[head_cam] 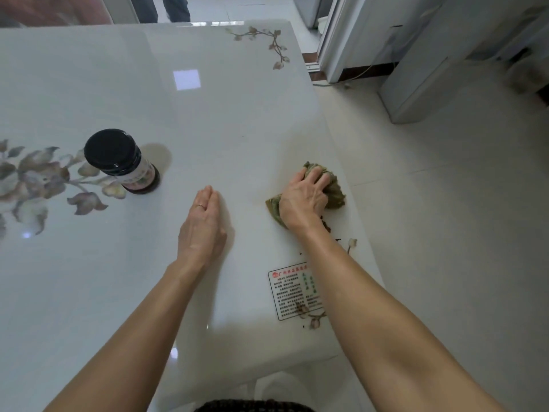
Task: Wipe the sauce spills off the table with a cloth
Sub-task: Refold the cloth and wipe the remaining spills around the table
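Now right hand point(303, 198) grips crumpled cloth point(336, 194) (olive-green, brownish patches); left hand point(205, 223) flat on table point(208, 108).

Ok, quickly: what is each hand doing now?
Left hand: open, flat on the table.
Right hand: grips the green cloth.

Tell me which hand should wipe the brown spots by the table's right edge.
Right. The right hand grips the green cloth, with the brown spots beside its wrist; the left hand lies flat, holding nothing.
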`<state>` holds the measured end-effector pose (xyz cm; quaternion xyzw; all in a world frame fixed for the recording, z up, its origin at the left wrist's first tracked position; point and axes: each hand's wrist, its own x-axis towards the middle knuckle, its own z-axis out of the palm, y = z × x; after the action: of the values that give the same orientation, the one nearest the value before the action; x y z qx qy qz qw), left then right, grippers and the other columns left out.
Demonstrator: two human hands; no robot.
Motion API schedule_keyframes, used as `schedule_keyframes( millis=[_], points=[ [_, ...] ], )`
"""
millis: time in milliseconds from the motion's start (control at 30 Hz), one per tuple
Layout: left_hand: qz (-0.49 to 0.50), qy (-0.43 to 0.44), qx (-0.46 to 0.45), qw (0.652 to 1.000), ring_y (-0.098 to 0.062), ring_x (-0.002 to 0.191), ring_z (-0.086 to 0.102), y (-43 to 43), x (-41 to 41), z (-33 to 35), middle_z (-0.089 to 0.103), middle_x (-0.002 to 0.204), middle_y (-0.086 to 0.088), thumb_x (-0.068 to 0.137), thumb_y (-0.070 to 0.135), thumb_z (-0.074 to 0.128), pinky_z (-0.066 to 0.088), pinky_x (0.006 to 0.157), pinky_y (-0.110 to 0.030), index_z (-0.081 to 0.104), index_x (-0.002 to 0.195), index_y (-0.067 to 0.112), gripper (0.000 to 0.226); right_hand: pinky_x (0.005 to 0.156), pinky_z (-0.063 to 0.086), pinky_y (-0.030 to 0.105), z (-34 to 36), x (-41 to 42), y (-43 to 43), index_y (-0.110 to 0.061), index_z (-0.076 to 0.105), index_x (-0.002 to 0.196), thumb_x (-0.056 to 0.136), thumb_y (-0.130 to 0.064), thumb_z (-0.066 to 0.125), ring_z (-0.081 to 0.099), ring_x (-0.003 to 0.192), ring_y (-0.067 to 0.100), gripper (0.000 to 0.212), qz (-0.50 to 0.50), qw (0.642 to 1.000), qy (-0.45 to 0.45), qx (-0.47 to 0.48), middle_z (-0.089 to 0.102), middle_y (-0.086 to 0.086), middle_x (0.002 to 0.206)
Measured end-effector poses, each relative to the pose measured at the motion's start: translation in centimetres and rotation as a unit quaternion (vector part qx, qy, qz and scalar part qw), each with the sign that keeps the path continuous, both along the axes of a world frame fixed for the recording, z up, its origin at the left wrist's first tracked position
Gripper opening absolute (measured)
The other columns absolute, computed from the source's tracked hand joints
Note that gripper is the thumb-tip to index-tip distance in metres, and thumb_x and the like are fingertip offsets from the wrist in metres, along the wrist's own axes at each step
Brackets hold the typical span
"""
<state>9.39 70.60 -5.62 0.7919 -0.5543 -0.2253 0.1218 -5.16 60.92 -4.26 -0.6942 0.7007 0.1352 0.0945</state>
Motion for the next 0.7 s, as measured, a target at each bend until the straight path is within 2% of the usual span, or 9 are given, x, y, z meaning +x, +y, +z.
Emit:
schedule_keyframes(
  millis=[67, 133, 233, 433, 500, 600, 700],
  points=[
    [-0.029, -0.018, 0.028, 0.999, -0.022, 0.146, 0.002, 0.3, -0.2, -0.3, 0.003, 0.158, -0.012, 0.096, 0.014, 0.035, 0.005, 0.117, -0.028, 0.010, 0.148, 0.002, 0.059, 0.095, 0.042, 0.045, 0.2, 0.3, 1.8, -0.005, 0.014, 0.151, 0.090, -0.021, 0.055, 0.014, 0.137, 0.043, 0.076, 0.032, 0.999, -0.021, 0.002, 0.007, 0.022, 0.156],
    [-0.041, -0.039, 0.053, 0.997, -0.023, 0.146, -0.004, 0.4, -0.4, -0.5, -0.004, 0.157, -0.013, 0.099, 0.030, 0.032, 0.002, 0.118, -0.031, 0.003, 0.148, 0.001, 0.064, 0.102, 0.033, 0.050, 0.1, 0.2, 5.2, -0.012, 0.009, 0.153, 0.087, -0.024, 0.063, 0.012, 0.139, 0.043, 0.086, 0.110, 0.993, -0.043, 0.016, -0.001, 0.018, 0.159],
    [-0.043, -0.056, 0.078, 0.994, -0.023, 0.145, -0.007, 0.5, -0.9, -0.5, -0.009, 0.157, -0.012, 0.098, 0.036, 0.028, 0.003, 0.119, -0.035, -0.002, 0.148, 0.002, 0.068, 0.107, 0.026, 0.052, -0.6, -2.0, 8.2, -0.021, 0.002, 0.155, 0.084, -0.021, 0.066, 0.008, 0.140, 0.038, 0.096, 0.199, 0.978, -0.055, 0.011, -0.009, 0.007, 0.161],
    [-0.057, -0.037, 0.118, 0.991, -0.020, 0.144, -0.015, 1.7, -2.2, 0.2, -0.017, 0.156, -0.008, 0.098, 0.044, 0.025, 0.000, 0.119, -0.038, -0.008, 0.149, 0.009, 0.070, 0.110, 0.025, 0.052, -0.6, -3.7, 5.4, -0.031, 0.025, 0.152, 0.087, 0.005, 0.050, 0.014, 0.140, 0.034, 0.078, 0.103, 0.988, -0.107, -0.053, 0.008, 0.000, 0.161],
    [-0.064, -0.027, 0.119, 0.990, -0.019, 0.143, -0.019, 2.7, -3.5, 0.0, -0.022, 0.155, -0.006, 0.096, 0.049, 0.023, -0.004, 0.118, -0.039, -0.011, 0.149, 0.012, 0.072, 0.109, 0.025, 0.054, -0.7, -2.9, 7.4, -0.034, 0.028, 0.150, 0.088, 0.001, 0.053, 0.014, 0.140, 0.031, 0.075, 0.128, 0.981, -0.141, -0.045, 0.009, -0.004, 0.161],
    [-0.062, -0.037, 0.110, 0.991, -0.018, 0.142, -0.023, 4.1, -4.8, -0.5, -0.024, 0.154, -0.004, 0.095, 0.054, 0.018, -0.008, 0.117, -0.039, -0.014, 0.148, 0.014, 0.074, 0.106, 0.027, 0.053, -2.0, -3.3, 10.9, -0.037, 0.023, 0.151, 0.085, -0.009, 0.060, 0.013, 0.140, 0.029, 0.080, 0.229, 0.961, -0.151, -0.046, 0.005, -0.008, 0.162],
    [-0.063, -0.045, 0.107, 0.991, -0.017, 0.141, -0.025, 4.5, -4.8, -0.7, -0.026, 0.154, -0.003, 0.093, 0.059, 0.015, -0.010, 0.117, -0.039, -0.017, 0.147, 0.014, 0.078, 0.104, 0.031, 0.053, -2.8, -4.7, 9.0, -0.039, 0.027, 0.150, 0.082, -0.012, 0.064, 0.017, 0.139, 0.028, 0.082, 0.228, 0.961, -0.137, -0.073, 0.010, -0.009, 0.161]
  ],
)
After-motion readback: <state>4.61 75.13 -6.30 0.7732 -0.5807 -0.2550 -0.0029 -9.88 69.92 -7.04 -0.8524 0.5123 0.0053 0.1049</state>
